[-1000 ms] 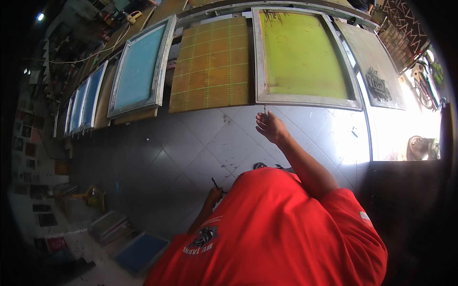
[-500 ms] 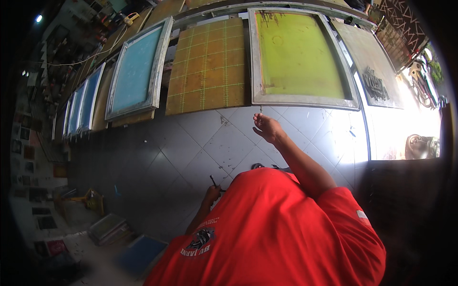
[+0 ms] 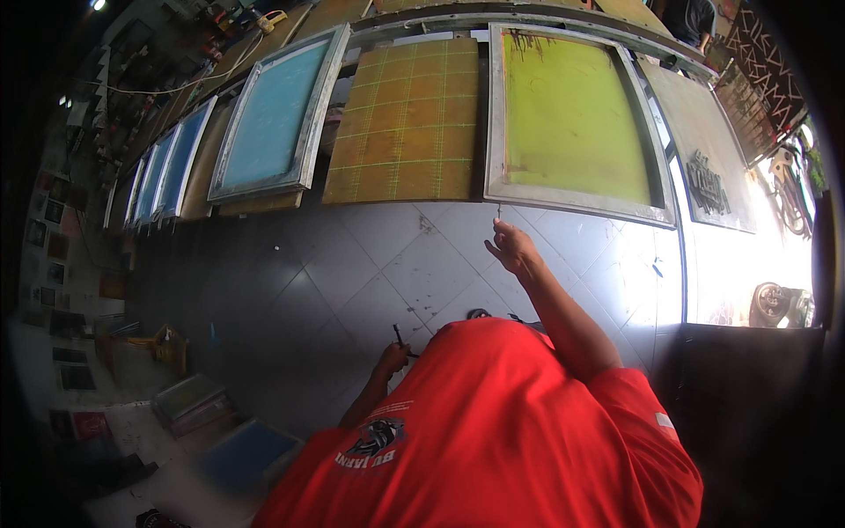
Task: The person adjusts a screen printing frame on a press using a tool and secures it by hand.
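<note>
My right hand (image 3: 514,246) reaches forward to the near edge of a grey metal screen-printing frame (image 3: 581,204) with yellow-green mesh (image 3: 576,132). Its fingertips are closed at a thin bolt (image 3: 499,211) that sticks out below the frame's near left corner; one digit stands apart to the left. My left hand (image 3: 393,356) hangs low beside my red shirt (image 3: 493,414), closed around a thin dark tool (image 3: 399,337). That tool looks like a T-handled wrench, but its lower part is hidden by the hand and shirt.
Left of the yellow-green frame lies a brown board (image 3: 400,132) with green grid lines, then a blue-mesh frame (image 3: 277,114) and more blue screens. A grey board with a dark print (image 3: 707,180) lies right. Another person (image 3: 691,19) stands at the far right. Grey floor tiles (image 3: 378,264) lie below.
The whole view has shifted a little, so the row of frames sits farther right. My right hand remains at the bolt and my left hand still holds the dark tool.
</note>
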{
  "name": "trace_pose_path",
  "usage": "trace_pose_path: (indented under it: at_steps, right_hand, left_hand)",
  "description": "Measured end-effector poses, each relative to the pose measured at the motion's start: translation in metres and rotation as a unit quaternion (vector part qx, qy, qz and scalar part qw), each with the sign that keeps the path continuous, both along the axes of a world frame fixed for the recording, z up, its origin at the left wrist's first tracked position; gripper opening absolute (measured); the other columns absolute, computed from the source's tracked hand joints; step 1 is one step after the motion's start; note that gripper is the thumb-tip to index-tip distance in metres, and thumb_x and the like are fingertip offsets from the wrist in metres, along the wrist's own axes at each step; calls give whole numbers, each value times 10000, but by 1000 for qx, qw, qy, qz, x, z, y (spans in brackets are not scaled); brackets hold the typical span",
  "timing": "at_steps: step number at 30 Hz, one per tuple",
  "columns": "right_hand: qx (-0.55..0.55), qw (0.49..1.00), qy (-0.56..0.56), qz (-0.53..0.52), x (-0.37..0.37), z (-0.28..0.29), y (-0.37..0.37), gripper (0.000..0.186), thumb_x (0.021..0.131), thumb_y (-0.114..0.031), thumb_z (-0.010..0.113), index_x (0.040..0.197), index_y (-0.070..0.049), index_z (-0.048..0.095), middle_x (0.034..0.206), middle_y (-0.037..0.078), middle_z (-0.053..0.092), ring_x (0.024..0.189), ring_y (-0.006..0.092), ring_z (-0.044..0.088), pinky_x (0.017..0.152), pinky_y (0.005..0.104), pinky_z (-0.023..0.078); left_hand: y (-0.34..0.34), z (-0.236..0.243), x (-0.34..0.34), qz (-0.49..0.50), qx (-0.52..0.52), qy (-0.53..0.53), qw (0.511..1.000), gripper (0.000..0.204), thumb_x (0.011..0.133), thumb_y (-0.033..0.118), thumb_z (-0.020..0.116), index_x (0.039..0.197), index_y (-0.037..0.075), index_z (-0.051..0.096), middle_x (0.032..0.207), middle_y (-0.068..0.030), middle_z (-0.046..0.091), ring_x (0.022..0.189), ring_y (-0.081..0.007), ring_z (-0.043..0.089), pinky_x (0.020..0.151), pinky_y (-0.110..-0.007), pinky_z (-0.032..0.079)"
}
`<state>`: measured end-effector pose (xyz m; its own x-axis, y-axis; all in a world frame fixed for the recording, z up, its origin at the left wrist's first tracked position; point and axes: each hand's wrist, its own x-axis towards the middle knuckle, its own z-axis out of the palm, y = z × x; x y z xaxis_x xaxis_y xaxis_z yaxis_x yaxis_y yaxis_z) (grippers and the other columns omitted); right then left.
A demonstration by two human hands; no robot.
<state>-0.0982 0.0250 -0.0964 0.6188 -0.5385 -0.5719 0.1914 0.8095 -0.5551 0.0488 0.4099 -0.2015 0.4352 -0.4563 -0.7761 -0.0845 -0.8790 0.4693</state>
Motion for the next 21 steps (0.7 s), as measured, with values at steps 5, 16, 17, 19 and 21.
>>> trace_pose_path:
  at_steps: [5,16,17,19,21]
  right_hand:
    - [110,993,5,-38,9,24,6,134,920,-255,556,947,-125,539,810,-37,549,726,84,495,987,388,378]
    - [30,999,-6,-32,-1,4,4,141,889,-240,615,921,-122,544,789,-40,498,748,92,500,968,412,414]
    - [44,998,-15,-36,2,12,5,131,897,-230,604,935,-118,549,787,-33,491,754,97,504,980,406,404]
    - [84,995,-33,-42,3,23,7,148,867,-196,637,924,-109,531,801,-36,514,789,112,526,964,446,419]
    - [84,994,-64,9,1,32,8,143,868,-186,636,924,-107,531,814,-31,522,808,119,535,965,449,414]
  left_hand:
    - [8,-23,-3,3,-24,8,1000,387,899,330,495,913,-41,606,641,-119,594,518,-196,550,474,-336,427]
    - [8,-11,-10,-57,-36,-48,997,385,897,331,489,863,-34,607,614,-132,593,490,-236,561,474,-371,438]
    - [10,-12,-9,-61,-37,-47,996,382,896,330,489,869,-33,605,616,-132,595,490,-235,560,473,-370,437]
    - [14,-16,-7,-67,-41,-45,996,377,895,327,489,880,-32,603,621,-131,597,489,-235,558,472,-366,436]
    - [20,-23,-4,-92,-51,-51,993,373,893,324,489,887,-32,601,626,-131,599,488,-233,556,471,-364,435]
